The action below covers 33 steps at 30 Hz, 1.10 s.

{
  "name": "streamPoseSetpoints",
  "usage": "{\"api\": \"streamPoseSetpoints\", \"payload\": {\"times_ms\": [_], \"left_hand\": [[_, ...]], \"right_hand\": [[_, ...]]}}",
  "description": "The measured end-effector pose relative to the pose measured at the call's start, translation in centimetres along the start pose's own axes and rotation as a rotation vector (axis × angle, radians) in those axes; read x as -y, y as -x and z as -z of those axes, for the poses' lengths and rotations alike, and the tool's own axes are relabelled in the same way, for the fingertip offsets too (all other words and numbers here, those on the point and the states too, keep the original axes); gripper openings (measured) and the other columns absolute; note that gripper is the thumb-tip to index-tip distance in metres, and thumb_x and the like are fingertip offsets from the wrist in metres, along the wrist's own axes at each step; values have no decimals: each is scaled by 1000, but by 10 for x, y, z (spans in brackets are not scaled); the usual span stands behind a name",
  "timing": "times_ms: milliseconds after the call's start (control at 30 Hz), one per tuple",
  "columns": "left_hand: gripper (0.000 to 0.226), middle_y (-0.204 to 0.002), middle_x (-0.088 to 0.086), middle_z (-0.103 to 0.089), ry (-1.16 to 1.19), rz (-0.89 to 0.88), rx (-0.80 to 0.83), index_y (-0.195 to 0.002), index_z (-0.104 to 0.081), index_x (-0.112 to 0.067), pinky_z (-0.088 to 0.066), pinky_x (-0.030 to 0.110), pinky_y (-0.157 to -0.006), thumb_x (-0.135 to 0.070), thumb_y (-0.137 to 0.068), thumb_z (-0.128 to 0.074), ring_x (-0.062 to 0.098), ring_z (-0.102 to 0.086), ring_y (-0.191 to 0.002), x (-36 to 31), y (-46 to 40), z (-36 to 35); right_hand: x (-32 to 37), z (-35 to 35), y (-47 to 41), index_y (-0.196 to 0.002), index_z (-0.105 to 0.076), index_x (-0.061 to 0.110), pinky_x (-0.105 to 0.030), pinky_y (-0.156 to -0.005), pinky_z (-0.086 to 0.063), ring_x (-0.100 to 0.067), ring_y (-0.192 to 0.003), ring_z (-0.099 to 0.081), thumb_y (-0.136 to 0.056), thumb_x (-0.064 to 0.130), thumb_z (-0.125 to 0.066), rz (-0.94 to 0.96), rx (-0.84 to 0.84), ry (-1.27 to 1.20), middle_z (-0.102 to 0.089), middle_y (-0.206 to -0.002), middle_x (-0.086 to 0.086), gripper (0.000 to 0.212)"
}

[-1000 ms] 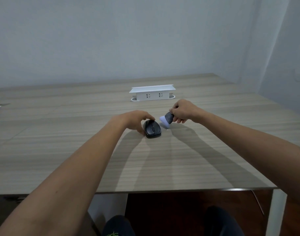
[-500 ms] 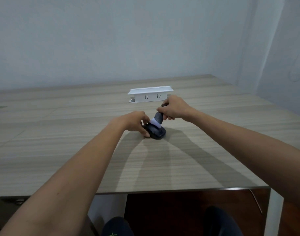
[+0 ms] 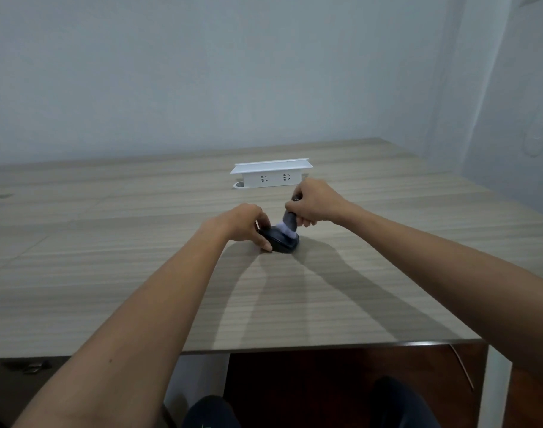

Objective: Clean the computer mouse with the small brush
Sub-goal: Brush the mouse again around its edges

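While the table point(image 3: 140, 273) spreads wide under both my outstretched arms, a white socket box point(image 3: 271, 177) stands at its middle, beyond my hands. Just nearer, the mouse point(image 3: 281, 242) lies flat, long axis running from near left to far right. My left hand point(image 3: 245, 223) grips its left side, fingers curled. My right hand point(image 3: 315, 202) clenches the brush point(image 3: 290, 222), handle tilted up and away, pale bristles down on the mouse's top.

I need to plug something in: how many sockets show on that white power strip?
2, side by side on the front face of the white power strip, behind the hands; its other sides are hidden.
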<state>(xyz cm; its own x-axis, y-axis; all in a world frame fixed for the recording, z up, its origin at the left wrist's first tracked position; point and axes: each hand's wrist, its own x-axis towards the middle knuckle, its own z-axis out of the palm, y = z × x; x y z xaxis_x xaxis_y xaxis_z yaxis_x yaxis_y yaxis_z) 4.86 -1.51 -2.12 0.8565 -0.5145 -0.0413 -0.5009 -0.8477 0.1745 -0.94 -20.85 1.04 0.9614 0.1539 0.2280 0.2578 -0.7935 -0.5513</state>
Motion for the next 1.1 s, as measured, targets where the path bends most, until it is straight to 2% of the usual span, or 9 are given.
{"api": "streamPoseSetpoints", "payload": {"times_ms": [167, 267, 367, 433, 567, 667, 867, 967, 1100], "left_hand": [[62, -106, -1, -70, 11, 23, -12, -116, -73, -18, -55, 36, -86, -48, -64, -90, 20, -66, -97, 3, -1, -2], [56, -98, -1, -70, 6, 14, -17, -109, -75, -17, -54, 34, -80, -48, -65, -89, 20, -65, -92, 3, -1, -3], [50, -86, -6, -67, -5, 11, -17, -101, -75, -19, -46, 28, -70, -50, -65, -88, 18, -63, -84, 3, -3, -3], [47, -82, -7, -66, -17, 11, -7, -98, -75, -20, -44, 27, -68, -51, -65, -88, 18, -62, -82, 3, -4, -3], [55, -94, -2, -71, -32, 25, 1, -106, -75, -17, -55, 37, -79, -50, -65, -88, 20, -65, -88, 2, -4, -2], [53, -93, -2, -75, -27, 36, 5, -106, -76, -19, -57, 43, -84, -49, -63, -88, 21, -68, -88, 3, -3, -3], [52, -93, -1, -65, -50, 29, 8, -104, -74, -18, -53, 36, -79, -50, -65, -88, 22, -62, -89, -1, -3, -1], [55, -96, 0, -65, -57, 26, 13, -109, -73, -17, -51, 33, -78, -50, -66, -88, 22, -61, -91, -2, -3, -1], [56, -100, 2, -68, -59, 37, 9, -110, -73, -16, -54, 37, -82, -49, -67, -88, 23, -63, -93, -2, -2, -1]], "right_hand": [[9, -9, 3, -77, -74, -8, -17, -38, -44, -11, -37, -59, -87, 9, -58, 9, 46, -39, -74, -65, -18, 25], [-9, 1, 8, -77, -76, -5, -18, -38, -45, -18, -44, -61, -87, 9, -58, -40, 59, -9, -74, -66, -18, 25], [-24, 9, 13, -73, -76, -6, -18, -39, -46, -16, -40, -59, -85, 7, -57, -66, 51, 78, -73, -62, -17, 25], [-23, 8, 14, -73, -75, -6, -17, -38, -45, -17, -41, -60, -85, 7, -57, -40, 5, 41, -73, -61, -17, 25], [2, -2, 13, -80, -73, -9, -18, -36, -44, -10, -37, -58, -87, 8, -57, 13, 4, -100, -73, -63, -18, 25], [8, -7, 16, -77, -74, -8, -16, -37, -42, -11, -35, -54, -84, 10, -58, 17, 72, -45, -74, -64, -18, 25], [-16, 13, 16, -69, -75, -5, -13, -34, -39, -13, -39, -53, -81, 10, -58, -68, 37, 122, -72, -61, -15, 26], [-12, 10, 15, -75, -75, -6, -15, -35, -41, -12, -37, -54, -82, 10, -58, -39, 7, 26, -72, -61, -15, 24], [0, 2, 18, -79, -75, -5, -18, -38, -42, -11, -36, -51, -83, 12, -59, -19, 70, -53, -70, -59, -12, 24]]}}
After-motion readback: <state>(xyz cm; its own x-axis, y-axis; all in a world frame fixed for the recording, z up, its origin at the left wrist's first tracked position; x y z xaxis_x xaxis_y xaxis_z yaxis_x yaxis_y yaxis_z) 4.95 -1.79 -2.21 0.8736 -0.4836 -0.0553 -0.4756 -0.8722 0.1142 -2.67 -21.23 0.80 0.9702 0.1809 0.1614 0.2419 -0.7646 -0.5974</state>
